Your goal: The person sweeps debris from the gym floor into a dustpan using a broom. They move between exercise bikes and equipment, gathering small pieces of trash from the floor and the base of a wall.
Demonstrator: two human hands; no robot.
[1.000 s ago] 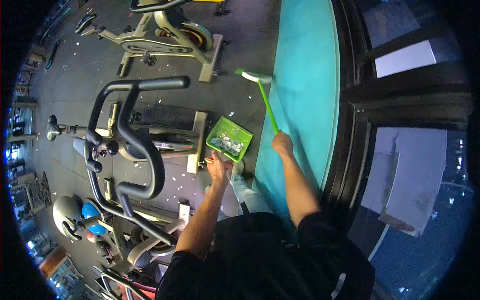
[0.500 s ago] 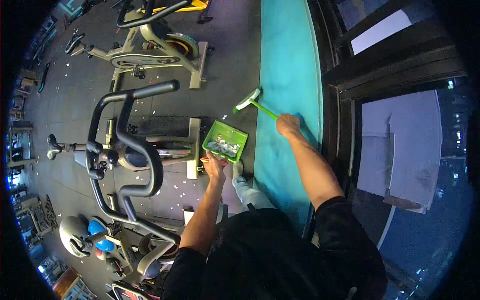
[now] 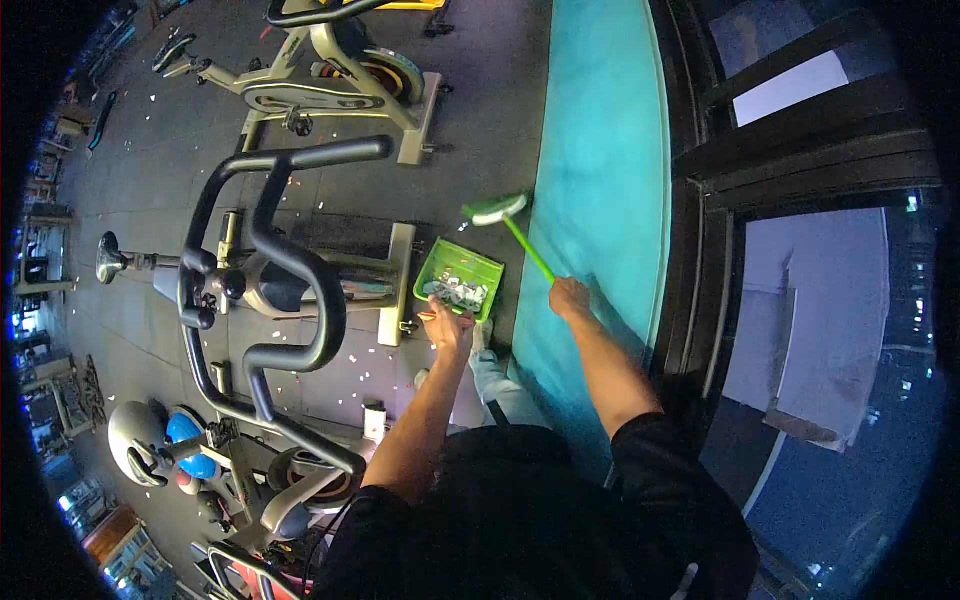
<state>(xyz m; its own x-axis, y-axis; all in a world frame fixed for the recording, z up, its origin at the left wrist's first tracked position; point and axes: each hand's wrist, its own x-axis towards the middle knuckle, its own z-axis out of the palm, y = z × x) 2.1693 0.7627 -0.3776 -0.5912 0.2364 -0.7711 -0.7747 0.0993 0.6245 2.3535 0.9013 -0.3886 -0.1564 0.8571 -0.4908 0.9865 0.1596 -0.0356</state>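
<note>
My right hand (image 3: 569, 298) is wrapped round the green handle of a small broom (image 3: 499, 211), whose white and green head is over the dark floor beside the teal strip. My left hand (image 3: 447, 326) is closed at the near edge of a green dustpan (image 3: 482, 266), with something orange-red between its fingers. White scraps (image 3: 458, 291) lie in the dustpan. The broom head is beyond the dustpan, apart from it.
An exercise bike (image 3: 330, 290) with black handlebars stands close on the left, another bike (image 3: 330, 98) beyond it. White bits are scattered over the dark floor (image 3: 330, 200). A teal strip (image 3: 600, 150) runs along the dark window frame on the right. Balls (image 3: 135, 440) lie at lower left.
The broom head has turned and swung a little toward the dustpan. My right hand has moved slightly nearer to me. The camera view has shifted somewhat.
</note>
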